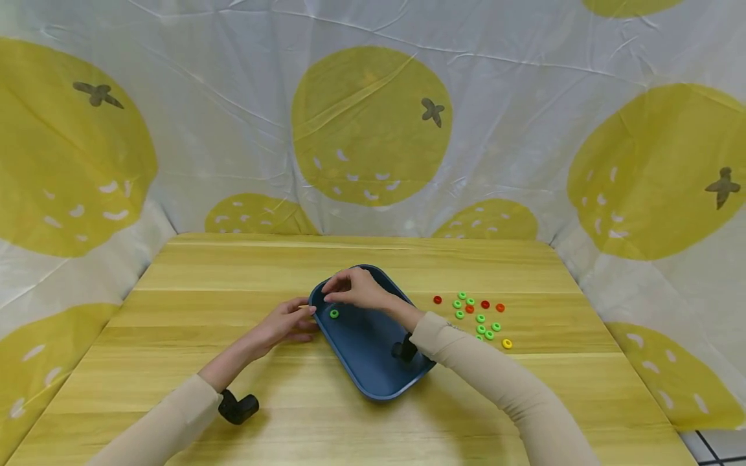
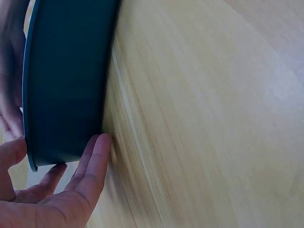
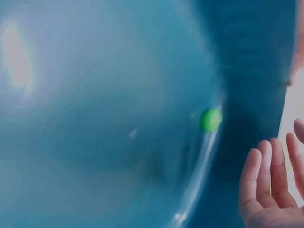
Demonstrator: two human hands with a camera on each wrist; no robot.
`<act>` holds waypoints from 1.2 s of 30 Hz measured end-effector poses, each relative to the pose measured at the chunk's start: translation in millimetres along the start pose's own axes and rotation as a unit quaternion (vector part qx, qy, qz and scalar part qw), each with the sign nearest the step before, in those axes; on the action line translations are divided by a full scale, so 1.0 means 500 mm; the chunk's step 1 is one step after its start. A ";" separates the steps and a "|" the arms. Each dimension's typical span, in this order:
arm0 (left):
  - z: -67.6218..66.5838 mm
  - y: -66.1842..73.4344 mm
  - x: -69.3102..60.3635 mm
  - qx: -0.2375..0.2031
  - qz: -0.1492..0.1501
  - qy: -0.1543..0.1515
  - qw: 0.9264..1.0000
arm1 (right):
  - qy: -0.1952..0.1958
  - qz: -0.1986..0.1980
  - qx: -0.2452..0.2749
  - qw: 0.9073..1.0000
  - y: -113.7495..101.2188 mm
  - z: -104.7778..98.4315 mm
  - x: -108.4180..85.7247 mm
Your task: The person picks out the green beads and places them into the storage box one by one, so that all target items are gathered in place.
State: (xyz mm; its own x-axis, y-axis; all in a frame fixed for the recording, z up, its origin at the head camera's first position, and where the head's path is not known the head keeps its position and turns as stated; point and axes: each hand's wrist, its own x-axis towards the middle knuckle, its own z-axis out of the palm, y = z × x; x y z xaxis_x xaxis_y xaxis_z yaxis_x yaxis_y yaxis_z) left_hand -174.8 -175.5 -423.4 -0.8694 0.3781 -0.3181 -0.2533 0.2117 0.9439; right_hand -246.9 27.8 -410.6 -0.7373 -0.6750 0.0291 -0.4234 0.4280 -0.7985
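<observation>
A dark blue tray (image 1: 373,375) stands slantwise on the table. My left hand (image 1: 288,322) holds its left corner, thumb on the rim and fingers against the outer wall; in the left wrist view those fingers (image 2: 97,156) reach down the wall to the tabletop. Inside the tray, near that corner, lies a green ring (image 1: 334,314). Just above it my right hand (image 1: 358,289) is over the tray, fingers loosely bent. The right wrist view shows this hand's fingers (image 3: 278,171) apart from the ring, and nothing can be seen between them.
Right of the tray, loose small rings lie scattered: several green rings (image 1: 480,318), a few red rings (image 1: 486,304) and a yellow ring (image 1: 507,343). The right sleeve (image 1: 495,382) passes over the tray's right edge. A printed cloth (image 1: 373,220) hangs behind the wooden table (image 1: 233,272).
</observation>
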 end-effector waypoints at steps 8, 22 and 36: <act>0.001 -0.001 0.000 0.003 0.002 -0.004 1.000 | 0.042 0.031 0.118 0.992 -0.010 -0.024 -0.012; 0.000 -0.003 0.003 0.009 -0.003 0.007 1.000 | 0.087 0.038 0.127 0.987 -0.018 -0.135 -0.109; 0.000 -0.002 0.003 0.010 -0.003 0.001 1.000 | 0.151 0.132 0.106 0.974 0.080 -0.226 -0.278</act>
State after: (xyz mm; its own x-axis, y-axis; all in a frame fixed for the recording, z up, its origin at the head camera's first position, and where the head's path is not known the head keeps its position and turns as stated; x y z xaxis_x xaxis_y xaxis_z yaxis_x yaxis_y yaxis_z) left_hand -175.9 -175.3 -424.7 -0.8684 0.3759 -0.3233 -0.2493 0.2325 0.9401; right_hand -220.9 206.7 -378.5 -0.9407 -0.3364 -0.0446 -0.1029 0.4081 -0.9071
